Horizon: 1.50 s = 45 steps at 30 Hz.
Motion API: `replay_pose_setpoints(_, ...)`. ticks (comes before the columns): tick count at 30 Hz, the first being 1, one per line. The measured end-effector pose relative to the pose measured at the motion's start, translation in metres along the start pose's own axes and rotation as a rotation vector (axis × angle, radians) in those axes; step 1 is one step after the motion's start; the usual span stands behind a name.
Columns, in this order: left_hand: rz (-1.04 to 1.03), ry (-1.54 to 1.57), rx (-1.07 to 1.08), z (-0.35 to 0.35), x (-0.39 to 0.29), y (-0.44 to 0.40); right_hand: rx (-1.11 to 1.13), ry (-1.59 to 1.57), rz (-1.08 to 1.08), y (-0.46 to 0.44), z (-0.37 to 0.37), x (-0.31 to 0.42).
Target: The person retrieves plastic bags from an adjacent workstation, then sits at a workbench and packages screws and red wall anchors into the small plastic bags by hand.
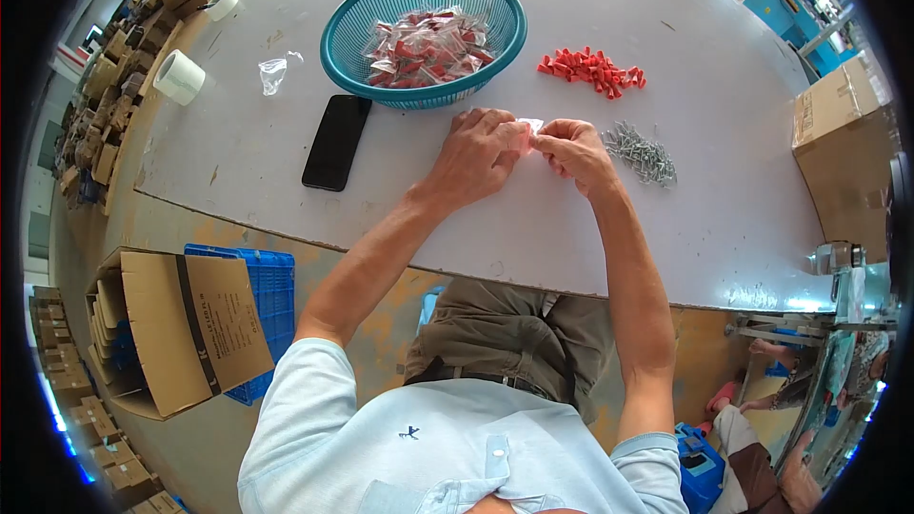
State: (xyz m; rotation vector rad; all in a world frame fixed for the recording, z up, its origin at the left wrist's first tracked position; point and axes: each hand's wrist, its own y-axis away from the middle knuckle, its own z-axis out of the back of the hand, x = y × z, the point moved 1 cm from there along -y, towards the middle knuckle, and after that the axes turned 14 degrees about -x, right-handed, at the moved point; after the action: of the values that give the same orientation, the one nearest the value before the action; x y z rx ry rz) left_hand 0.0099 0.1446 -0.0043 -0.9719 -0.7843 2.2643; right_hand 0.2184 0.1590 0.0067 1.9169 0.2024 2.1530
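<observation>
My left hand [473, 154] and my right hand [579, 152] meet over the table, just below the basket. Between their fingertips is a small clear plastic bag [530, 125], with something pinkish-red showing in or behind it. Both hands are closed in a pinch on the bag; part of it is hidden by the fingers. A teal plastic basket [352, 29] above them holds many small clear bags [428, 46] with red pieces inside. Beyond my right hand lies a pile of red plastic plugs [592, 71]. Loose silver screws [644, 154] are heaped to its right.
A black phone [336, 143] lies left of my hands. Further left are a loose plastic bag [273, 74] and two tape rolls [179, 77]. Cardboard boxes stand at right [843, 133] and lower left [205, 324], beside a blue crate [273, 295]. Another person [747, 447] is at lower right.
</observation>
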Motion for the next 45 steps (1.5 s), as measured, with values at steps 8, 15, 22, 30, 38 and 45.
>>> replay_pose_setpoints(8,-0.057,-0.075,0.007,-0.003,-0.001,0.003,0.055,-0.052,-0.031,-0.001,0.005,-0.003)
replay_pose_setpoints(15,-0.060,-0.116,0.014,-0.002,0.001,0.006,0.009,-0.051,-0.045,0.002,0.012,-0.007)
replay_pose_setpoints(22,-0.117,-0.063,-0.012,0.002,-0.003,0.004,-0.014,0.009,-0.020,0.006,0.009,-0.003)
replay_pose_setpoints(30,-0.125,-0.144,0.016,0.005,0.001,0.004,-0.261,-0.045,0.179,0.032,0.029,-0.006)
replay_pose_setpoints(38,-0.019,0.252,-0.139,0.010,-0.054,-0.016,-0.270,0.211,0.394,0.081,0.047,0.015)
replay_pose_setpoints(45,0.020,0.368,0.123,-0.017,-0.073,-0.019,-0.259,0.492,0.827,0.103,0.059,0.017)
